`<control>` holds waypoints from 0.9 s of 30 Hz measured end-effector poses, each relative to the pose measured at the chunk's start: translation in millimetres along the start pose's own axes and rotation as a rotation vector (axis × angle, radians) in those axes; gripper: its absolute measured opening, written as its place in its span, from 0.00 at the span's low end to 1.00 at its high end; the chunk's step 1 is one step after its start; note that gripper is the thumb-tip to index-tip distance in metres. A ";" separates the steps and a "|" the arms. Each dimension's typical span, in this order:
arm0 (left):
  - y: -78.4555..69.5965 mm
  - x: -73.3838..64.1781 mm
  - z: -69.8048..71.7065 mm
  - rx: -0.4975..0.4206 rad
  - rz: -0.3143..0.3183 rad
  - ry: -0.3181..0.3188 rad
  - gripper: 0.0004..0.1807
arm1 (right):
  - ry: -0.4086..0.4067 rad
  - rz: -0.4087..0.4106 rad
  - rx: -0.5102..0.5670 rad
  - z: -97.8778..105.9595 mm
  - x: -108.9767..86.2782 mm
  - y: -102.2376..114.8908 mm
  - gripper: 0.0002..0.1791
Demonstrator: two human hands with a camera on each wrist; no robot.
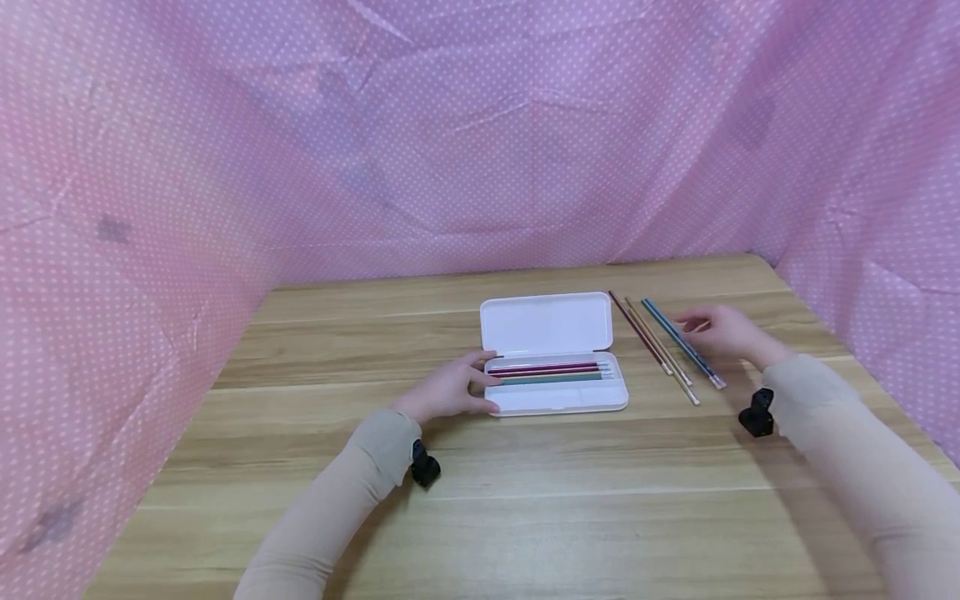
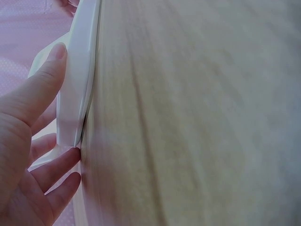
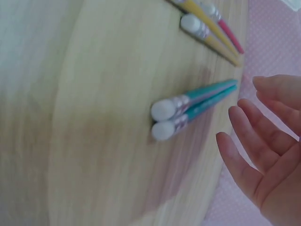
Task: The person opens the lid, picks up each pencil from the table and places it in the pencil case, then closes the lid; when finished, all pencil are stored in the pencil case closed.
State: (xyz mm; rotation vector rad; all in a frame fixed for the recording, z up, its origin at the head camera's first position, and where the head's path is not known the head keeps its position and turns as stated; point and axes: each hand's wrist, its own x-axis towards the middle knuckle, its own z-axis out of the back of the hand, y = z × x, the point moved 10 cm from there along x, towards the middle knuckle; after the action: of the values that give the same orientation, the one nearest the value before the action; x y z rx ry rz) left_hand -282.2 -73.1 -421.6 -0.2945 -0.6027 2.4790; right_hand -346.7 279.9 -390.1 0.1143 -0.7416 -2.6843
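Observation:
A white pencil case lies with its lid folded back, away from me. Dark red pencils and a green pencil lie inside it. My left hand holds the case's left end, thumb along the front wall and fingers around the end. My right hand hovers just right of two teal pencils, fingers loosely bent and spread with nothing between them. In the right wrist view, white erasers cap the teal pencils, which lie side by side.
Between the case and the teal pencils, two yellow pencils and one dark red pencil lie slanted on the wooden table. A pink dotted cloth hangs behind the table and along its sides.

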 end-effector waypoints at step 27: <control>37.0 21.7 19.9 0.020 -0.061 0.057 0.30 | -0.059 -0.138 0.047 -12.3 14.7 -13.8 0.23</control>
State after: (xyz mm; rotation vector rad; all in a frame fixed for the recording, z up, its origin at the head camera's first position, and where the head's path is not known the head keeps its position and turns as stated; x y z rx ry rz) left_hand -324.0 -95.0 -423.5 -0.3332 -0.5553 2.4086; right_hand -362.8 279.8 -407.5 0.1013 -0.8444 -2.8122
